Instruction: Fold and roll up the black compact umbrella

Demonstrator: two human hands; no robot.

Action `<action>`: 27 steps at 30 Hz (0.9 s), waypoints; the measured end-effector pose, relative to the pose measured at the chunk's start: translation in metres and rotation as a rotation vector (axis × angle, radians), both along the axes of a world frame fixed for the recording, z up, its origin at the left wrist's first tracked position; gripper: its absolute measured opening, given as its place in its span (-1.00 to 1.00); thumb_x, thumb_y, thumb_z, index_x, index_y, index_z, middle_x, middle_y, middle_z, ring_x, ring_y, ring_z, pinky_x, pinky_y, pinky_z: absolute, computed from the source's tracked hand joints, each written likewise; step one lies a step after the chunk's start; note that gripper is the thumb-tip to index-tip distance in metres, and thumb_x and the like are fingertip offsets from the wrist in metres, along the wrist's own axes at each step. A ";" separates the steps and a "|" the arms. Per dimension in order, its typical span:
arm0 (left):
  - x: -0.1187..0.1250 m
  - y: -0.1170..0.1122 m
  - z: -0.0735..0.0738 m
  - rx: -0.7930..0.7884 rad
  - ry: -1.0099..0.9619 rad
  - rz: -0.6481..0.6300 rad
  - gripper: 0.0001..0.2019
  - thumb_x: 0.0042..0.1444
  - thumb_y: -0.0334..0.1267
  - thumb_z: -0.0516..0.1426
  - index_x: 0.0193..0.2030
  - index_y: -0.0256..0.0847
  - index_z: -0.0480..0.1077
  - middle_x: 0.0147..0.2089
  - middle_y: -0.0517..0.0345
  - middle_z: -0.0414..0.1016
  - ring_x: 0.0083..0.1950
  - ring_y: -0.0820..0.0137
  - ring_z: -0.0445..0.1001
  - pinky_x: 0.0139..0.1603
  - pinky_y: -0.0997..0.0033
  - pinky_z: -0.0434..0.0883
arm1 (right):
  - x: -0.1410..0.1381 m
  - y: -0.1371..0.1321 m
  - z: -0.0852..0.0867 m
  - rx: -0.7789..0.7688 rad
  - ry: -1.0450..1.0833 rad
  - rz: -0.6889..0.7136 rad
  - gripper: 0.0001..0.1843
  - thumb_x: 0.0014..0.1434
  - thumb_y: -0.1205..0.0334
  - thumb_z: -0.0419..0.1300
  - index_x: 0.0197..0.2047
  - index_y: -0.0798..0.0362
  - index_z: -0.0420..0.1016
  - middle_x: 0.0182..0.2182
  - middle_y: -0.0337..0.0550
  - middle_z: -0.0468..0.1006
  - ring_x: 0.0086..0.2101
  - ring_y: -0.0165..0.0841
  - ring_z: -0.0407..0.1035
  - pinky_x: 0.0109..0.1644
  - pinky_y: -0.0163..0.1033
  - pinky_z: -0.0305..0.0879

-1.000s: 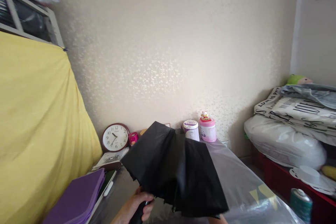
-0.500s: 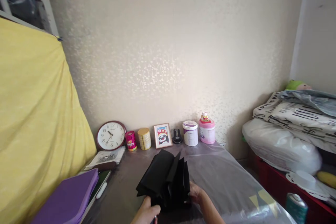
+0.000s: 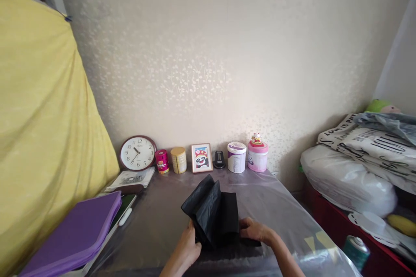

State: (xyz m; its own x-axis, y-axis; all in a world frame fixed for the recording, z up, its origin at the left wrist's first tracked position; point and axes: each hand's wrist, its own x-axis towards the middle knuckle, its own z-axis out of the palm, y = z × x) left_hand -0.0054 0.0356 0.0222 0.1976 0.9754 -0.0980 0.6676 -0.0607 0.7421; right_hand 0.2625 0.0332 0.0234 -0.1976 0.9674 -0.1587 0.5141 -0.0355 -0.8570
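A black folding umbrella [image 3: 212, 216] lies collapsed over the table [image 3: 156, 229], its cloth bunched in loose folds. My left hand [image 3: 190, 249] grips the folds on the umbrella's left side, fingers curled round the cloth. My right hand [image 3: 255, 230] presses and holds the cloth on the right side, fingers closed on it. The umbrella's handle is hidden under the cloth.
Along the wall stand a round clock [image 3: 138, 152], a red tin [image 3: 161, 161], a yellow tin [image 3: 178, 159], a panda picture frame [image 3: 202, 158], a white jar [image 3: 236, 157] and a pink jar [image 3: 258, 155]. A purple folder [image 3: 74, 236] lies left. Yellow cloth [image 3: 42, 130] hangs left; bedding [image 3: 354, 177] is piled right.
The umbrella went from spread open above the table to collapsed. My right hand came onto its cloth, and both hands now gather the folds. The view shifted slightly downward.
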 end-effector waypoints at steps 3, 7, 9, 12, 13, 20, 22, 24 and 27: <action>-0.002 -0.002 0.002 -0.010 0.036 0.000 -0.32 -0.13 -0.50 0.05 0.21 -0.23 0.06 0.11 -0.09 0.30 0.03 0.24 0.38 -0.01 0.37 0.27 | 0.012 -0.008 -0.005 -0.009 -0.098 0.036 -0.87 -0.13 0.34 0.09 -0.53 0.09 0.47 -0.65 -0.33 0.37 -0.61 -0.52 0.21 -0.58 -0.45 0.05; -0.006 -0.008 0.006 -0.044 0.063 0.001 -0.35 -0.10 -0.41 0.06 0.21 -0.22 0.07 0.10 -0.11 0.29 -0.10 0.26 0.45 -0.11 0.36 0.32 | 0.021 -0.016 -0.010 -0.091 -0.162 -0.072 -0.80 -0.01 0.26 0.00 -0.38 0.07 0.43 -0.70 -0.36 0.30 -0.72 -0.52 0.12 -0.66 -0.42 0.02; -0.009 -0.011 0.007 -0.056 0.066 -0.009 -0.37 -0.10 -0.38 0.08 0.20 -0.22 0.10 0.09 -0.11 0.30 -0.14 0.27 0.46 -0.15 0.38 0.33 | 0.021 -0.022 -0.009 -0.050 -0.179 -0.112 -0.75 0.07 0.17 -0.05 -0.36 0.07 0.41 -0.67 -0.33 0.34 -0.70 -0.49 0.16 -0.64 -0.40 0.05; -0.017 -0.015 0.009 -0.072 0.062 -0.026 -0.34 -0.12 -0.35 0.10 0.21 -0.19 0.10 0.06 -0.06 0.33 -0.15 0.29 0.47 -0.16 0.41 0.33 | 0.014 -0.033 -0.005 0.114 -0.251 -0.084 -0.71 0.10 0.08 -0.02 -0.41 0.06 0.43 -0.56 -0.26 0.43 -0.55 -0.43 0.29 -0.48 -0.35 0.16; -0.019 -0.016 0.009 -0.074 0.059 -0.033 -0.32 -0.12 -0.34 0.10 0.22 -0.18 0.08 0.06 -0.04 0.35 -0.12 0.29 0.46 -0.14 0.42 0.32 | 0.009 -0.038 -0.004 0.164 -0.295 -0.069 -0.74 0.08 0.07 0.03 -0.42 0.05 0.43 -0.53 -0.25 0.45 -0.50 -0.42 0.32 -0.42 -0.34 0.17; -0.025 -0.019 0.009 -0.065 0.016 -0.075 -0.27 -0.07 -0.35 0.07 0.30 -0.18 -0.06 -0.03 0.04 0.46 -0.07 0.31 0.44 -0.03 0.41 0.27 | -0.012 -0.056 -0.009 0.386 -0.627 -0.130 -0.84 0.03 0.35 0.00 -0.38 0.00 0.39 -0.35 -0.17 0.47 -0.31 -0.32 0.38 -0.27 -0.28 0.18; -0.021 -0.022 0.006 -0.047 0.034 -0.059 -0.26 -0.04 -0.36 0.05 0.31 -0.19 -0.11 -0.07 0.04 0.48 -0.10 0.31 0.45 -0.04 0.41 0.26 | -0.006 -0.055 -0.011 0.441 -0.629 -0.129 -0.76 0.11 0.37 -0.07 -0.37 -0.02 0.41 -0.36 -0.18 0.47 -0.31 -0.33 0.39 -0.26 -0.29 0.19; -0.016 -0.025 0.003 -0.019 0.104 -0.036 -0.25 -0.02 -0.36 0.05 0.33 -0.18 -0.15 -0.10 0.03 0.48 -0.12 0.31 0.46 -0.07 0.41 0.26 | 0.004 -0.054 -0.013 0.501 -0.619 -0.151 -0.72 0.18 0.31 -0.09 -0.35 -0.05 0.43 -0.37 -0.20 0.47 -0.31 -0.34 0.39 -0.26 -0.30 0.20; -0.010 -0.032 -0.002 0.039 0.254 -0.025 -0.25 0.03 -0.33 0.02 0.34 -0.17 -0.24 -0.19 0.00 0.49 -0.17 0.27 0.47 -0.14 0.36 0.28 | 0.019 -0.055 -0.018 0.546 -0.632 -0.185 -0.72 0.22 0.23 -0.08 -0.35 -0.08 0.44 -0.38 -0.21 0.46 -0.31 -0.34 0.39 -0.26 -0.30 0.21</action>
State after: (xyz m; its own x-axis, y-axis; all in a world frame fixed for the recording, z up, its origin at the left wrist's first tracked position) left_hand -0.0151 0.0038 0.0197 0.1959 0.9744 -0.1103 0.8300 -0.1049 0.5479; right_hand 0.2814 -0.0217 0.0054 -0.0602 0.9481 0.3123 0.9279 0.1684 -0.3326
